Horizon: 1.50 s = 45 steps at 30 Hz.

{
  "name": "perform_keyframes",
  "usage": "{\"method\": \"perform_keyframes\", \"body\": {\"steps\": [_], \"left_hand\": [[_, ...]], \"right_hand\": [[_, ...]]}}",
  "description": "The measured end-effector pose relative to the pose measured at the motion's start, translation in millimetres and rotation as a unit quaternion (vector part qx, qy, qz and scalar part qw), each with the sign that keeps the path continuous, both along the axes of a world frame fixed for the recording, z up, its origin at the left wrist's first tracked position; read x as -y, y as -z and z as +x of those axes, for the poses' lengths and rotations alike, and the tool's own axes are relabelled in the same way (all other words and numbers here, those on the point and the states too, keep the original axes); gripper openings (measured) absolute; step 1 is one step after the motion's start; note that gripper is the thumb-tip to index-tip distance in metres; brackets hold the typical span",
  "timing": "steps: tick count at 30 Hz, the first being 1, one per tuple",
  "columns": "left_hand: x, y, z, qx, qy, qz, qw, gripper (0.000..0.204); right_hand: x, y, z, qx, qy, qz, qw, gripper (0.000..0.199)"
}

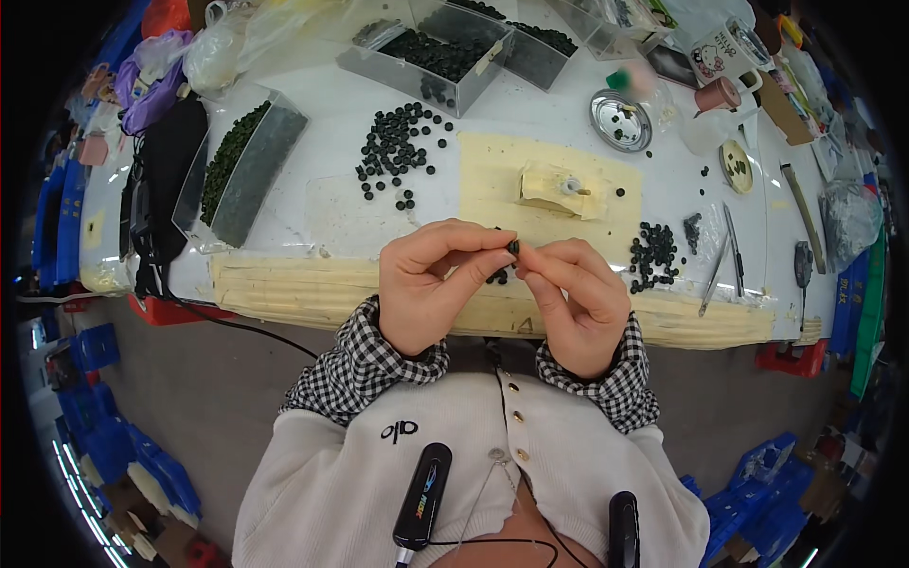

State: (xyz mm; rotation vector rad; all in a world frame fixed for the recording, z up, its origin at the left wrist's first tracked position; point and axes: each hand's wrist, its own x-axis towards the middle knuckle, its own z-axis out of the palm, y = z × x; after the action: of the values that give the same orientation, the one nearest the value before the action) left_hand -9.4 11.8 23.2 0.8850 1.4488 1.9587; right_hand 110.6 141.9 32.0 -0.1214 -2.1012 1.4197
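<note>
Between the thumb and forefinger of my left hand is a small black round part, held just above the table's near edge. My right hand meets it from the other side, thumb and fingers drawn together. Its fingertips touch or nearly touch the part, and whatever they pinch is too small to tell. A few more black parts lie below, partly hidden by my hands. Beyond them, a tape-covered block with a white peg on top sits on a yellowish sheet.
Loose black round parts lie in a left heap and a right heap. Tweezers and a pen-like tool rest at right, near a metal dish. Bins of parts stand left and behind. A cable hangs off the left edge.
</note>
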Motion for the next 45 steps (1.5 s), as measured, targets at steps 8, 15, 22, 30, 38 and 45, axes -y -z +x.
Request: {"method": "perform_keyframes", "body": {"steps": [8,15,22,30,38,45], "left_hand": [[-0.8,0.7,-1.7,-0.002,0.002,-0.007,1.0,0.019],[-1.2,1.4,-1.5,0.002,-0.002,0.003,1.0,0.019],[-0.5,2.4,-1.2,0.031,0.003,0.003,0.999,0.019],[-1.5,2.2,-1.9,0.007,-0.002,0.002,1.0,0.017],[-3.6,3.6,-3.8,-0.031,-0.013,0.003,0.999,0.018],[-4.0,4.6,-4.6,-0.046,-0.015,-0.002,0.999,0.019]], "right_hand": [[-1.5,0.9,-0.5,0.002,0.005,0.019,1.0,0.031],[-0.9,-1.4,-1.1,0.007,0.006,0.018,1.0,0.031],[-1.2,-2.0,-0.2,0.008,0.008,0.034,0.999,0.031],[-1.2,-1.2,-0.5,0.003,0.007,0.03,1.0,0.031],[-1.8,-0.9,-0.4,0.009,0.003,0.025,1.0,0.031],[-2.5,0.5,-0.3,0.012,-0.002,0.015,1.0,0.031]]}}
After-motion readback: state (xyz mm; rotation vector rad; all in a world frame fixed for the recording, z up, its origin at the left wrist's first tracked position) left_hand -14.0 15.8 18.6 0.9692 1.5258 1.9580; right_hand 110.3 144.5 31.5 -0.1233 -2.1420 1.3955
